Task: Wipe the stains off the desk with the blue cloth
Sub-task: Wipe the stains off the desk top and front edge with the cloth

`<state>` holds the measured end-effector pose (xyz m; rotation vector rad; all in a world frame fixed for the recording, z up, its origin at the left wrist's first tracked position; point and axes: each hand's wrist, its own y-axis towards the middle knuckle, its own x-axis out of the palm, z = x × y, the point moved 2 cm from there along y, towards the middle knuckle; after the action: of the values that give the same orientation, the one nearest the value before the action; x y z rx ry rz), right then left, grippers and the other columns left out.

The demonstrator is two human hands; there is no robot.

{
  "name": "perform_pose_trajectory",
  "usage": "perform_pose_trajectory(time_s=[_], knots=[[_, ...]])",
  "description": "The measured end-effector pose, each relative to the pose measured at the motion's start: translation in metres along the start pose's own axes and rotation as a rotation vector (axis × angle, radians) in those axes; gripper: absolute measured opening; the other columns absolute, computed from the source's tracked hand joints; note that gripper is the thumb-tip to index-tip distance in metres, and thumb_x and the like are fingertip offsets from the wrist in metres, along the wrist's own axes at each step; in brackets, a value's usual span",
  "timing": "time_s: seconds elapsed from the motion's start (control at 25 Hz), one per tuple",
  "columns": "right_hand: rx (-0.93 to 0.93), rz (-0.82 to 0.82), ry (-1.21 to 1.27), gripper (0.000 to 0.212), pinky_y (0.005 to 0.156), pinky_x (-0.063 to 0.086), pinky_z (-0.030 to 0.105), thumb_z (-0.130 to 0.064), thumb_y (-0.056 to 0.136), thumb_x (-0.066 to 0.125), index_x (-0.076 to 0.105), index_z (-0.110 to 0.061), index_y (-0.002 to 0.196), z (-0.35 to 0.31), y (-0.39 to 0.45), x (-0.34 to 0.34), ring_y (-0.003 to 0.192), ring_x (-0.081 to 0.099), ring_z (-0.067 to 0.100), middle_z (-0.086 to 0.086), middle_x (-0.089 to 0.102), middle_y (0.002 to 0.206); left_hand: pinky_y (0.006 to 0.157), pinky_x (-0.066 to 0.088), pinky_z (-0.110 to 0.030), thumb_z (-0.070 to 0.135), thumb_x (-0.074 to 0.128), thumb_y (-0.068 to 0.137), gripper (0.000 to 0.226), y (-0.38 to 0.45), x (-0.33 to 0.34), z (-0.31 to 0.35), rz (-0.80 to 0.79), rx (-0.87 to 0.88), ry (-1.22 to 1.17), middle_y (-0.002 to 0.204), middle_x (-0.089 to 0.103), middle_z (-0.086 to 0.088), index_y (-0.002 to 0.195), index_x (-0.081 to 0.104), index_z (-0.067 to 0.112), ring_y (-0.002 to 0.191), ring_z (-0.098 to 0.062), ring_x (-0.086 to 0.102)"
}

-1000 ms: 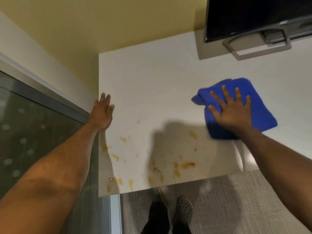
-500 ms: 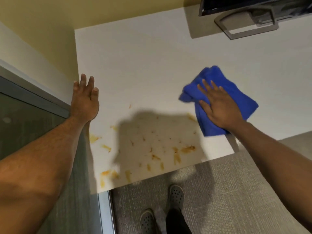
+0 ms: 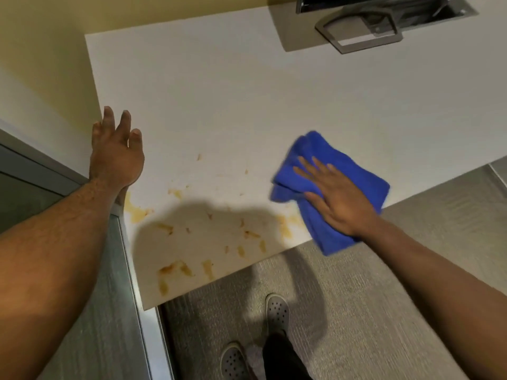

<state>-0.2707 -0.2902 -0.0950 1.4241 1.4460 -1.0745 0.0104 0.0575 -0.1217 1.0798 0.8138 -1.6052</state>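
The white desk point(image 3: 219, 91) carries several yellow-brown stains point(image 3: 208, 242) near its front left corner. A folded blue cloth point(image 3: 356, 176) lies at the desk's front edge, its near end hanging over the edge. My right hand point(image 3: 337, 198) presses flat on the cloth, fingers spread and pointing left. One smeared stain point(image 3: 288, 226) sits just left of the cloth. My left hand point(image 3: 116, 154) rests at the desk's left edge, fingers apart, holding nothing.
A monitor stand point(image 3: 359, 34) and the monitor's lower edge sit at the desk's back right. A yellow wall point(image 3: 41, 50) runs along the left and back. A grey panel point(image 3: 41, 187) stands left of the desk. My shoes point(image 3: 277, 311) are on the carpet below.
My right hand has dragged the cloth toward the front edge, so its end now overhangs, and a stain beside it is smeared. My left hand has stayed at the left edge.
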Motion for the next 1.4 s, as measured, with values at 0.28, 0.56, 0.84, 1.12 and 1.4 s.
perform_pose_trajectory(time_s=[0.28, 0.56, 0.84, 1.12, 1.4], knots=[[0.403, 0.152, 0.047, 0.054, 0.119, 0.015, 0.049, -0.036, 0.102, 0.034, 0.020, -0.015, 0.150, 0.012, 0.072, -0.017, 0.147, 0.015, 0.028, 0.008, 0.019, 0.160, 0.120, 0.005, -0.042, 0.044, 0.018, 0.099, 0.056, 0.006, 0.004, -0.005, -0.021, 0.000, 0.027, 0.162, 0.001, -0.013, 0.151, 0.014, 0.023, 0.149, -0.034, 0.002], [0.134, 0.049, 0.086, 0.054, 0.121, 0.009, 0.038, -0.044, 0.100, 0.026, 0.021, -0.024, 0.150, -0.025, -0.030, 0.002, 0.148, 0.013, 0.016, -0.004, 0.020, 0.159, 0.119, 0.007, -0.048, 0.044, 0.018, 0.100, 0.055, 0.001, -0.004, 0.000, -0.040, -0.012, -0.026, 0.163, -0.001, -0.009, 0.151, 0.014, 0.024, 0.149, -0.033, -0.001], [0.340, 0.130, 0.072, 0.054, 0.120, 0.013, 0.046, -0.039, 0.101, 0.029, 0.021, -0.016, 0.150, -0.040, 0.058, 0.007, 0.147, 0.016, 0.026, 0.005, 0.021, 0.159, 0.120, 0.001, -0.044, 0.040, 0.020, 0.101, 0.055, 0.002, -0.003, 0.001, -0.028, 0.012, -0.027, 0.162, 0.000, -0.015, 0.151, 0.015, 0.019, 0.148, -0.039, -0.001], [0.243, 0.072, 0.101, 0.053, 0.119, 0.008, 0.037, -0.041, 0.100, 0.029, 0.015, -0.026, 0.149, -0.021, 0.006, 0.005, 0.148, 0.014, 0.022, 0.000, 0.019, 0.159, 0.121, -0.004, -0.044, 0.027, 0.020, 0.103, 0.052, -0.004, -0.009, 0.010, -0.027, 0.097, 0.088, 0.160, 0.005, -0.023, 0.149, 0.016, 0.002, 0.150, -0.032, 0.000], [0.234, 0.103, 0.054, 0.053, 0.120, 0.014, 0.046, -0.037, 0.102, 0.031, 0.020, -0.017, 0.150, -0.070, 0.101, 0.018, 0.148, 0.014, 0.025, 0.005, 0.019, 0.160, 0.121, -0.008, -0.038, 0.038, 0.013, 0.103, 0.057, 0.010, -0.001, -0.005, -0.032, 0.118, -0.062, 0.162, 0.006, -0.013, 0.151, 0.015, 0.006, 0.150, -0.027, -0.003]])
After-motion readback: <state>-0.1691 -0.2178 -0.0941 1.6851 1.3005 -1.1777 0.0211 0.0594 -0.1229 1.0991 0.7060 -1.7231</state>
